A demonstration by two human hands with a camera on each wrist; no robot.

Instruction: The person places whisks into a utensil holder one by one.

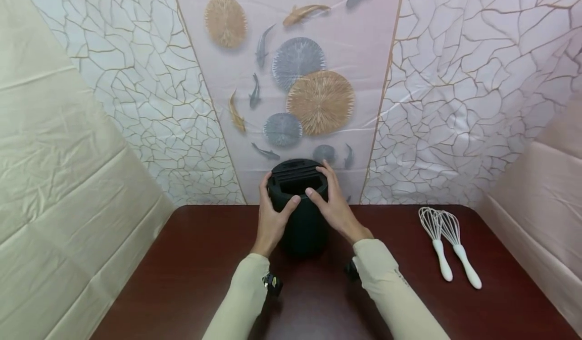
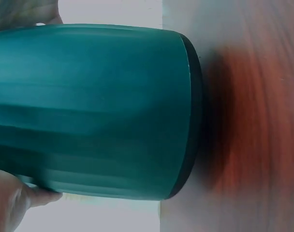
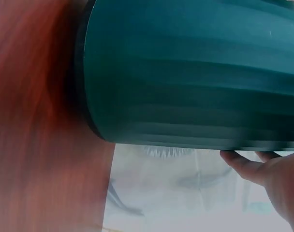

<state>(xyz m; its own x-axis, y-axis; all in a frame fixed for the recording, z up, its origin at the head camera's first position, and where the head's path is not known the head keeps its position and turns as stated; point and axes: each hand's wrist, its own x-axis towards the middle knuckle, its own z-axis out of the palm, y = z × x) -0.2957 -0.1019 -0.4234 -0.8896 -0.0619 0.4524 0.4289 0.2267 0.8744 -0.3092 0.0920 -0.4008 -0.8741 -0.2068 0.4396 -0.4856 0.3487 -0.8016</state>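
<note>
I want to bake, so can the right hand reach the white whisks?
Probably not yet: the right hand is holding the bin. Nothing seems to block its way to the whisks, though.

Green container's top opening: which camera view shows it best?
The head view: it looks down onto the green container, so the top opening shows between the left hand and the right hand. The left wrist and right wrist views show none of it; they catch the container's green side and dark base edge.

Pale cream sleeves (image 1: pixel 241 297); black left wrist device (image 1: pixel 272 285), yellow spot; dark right wrist device (image 1: pixel 351 270).
</note>
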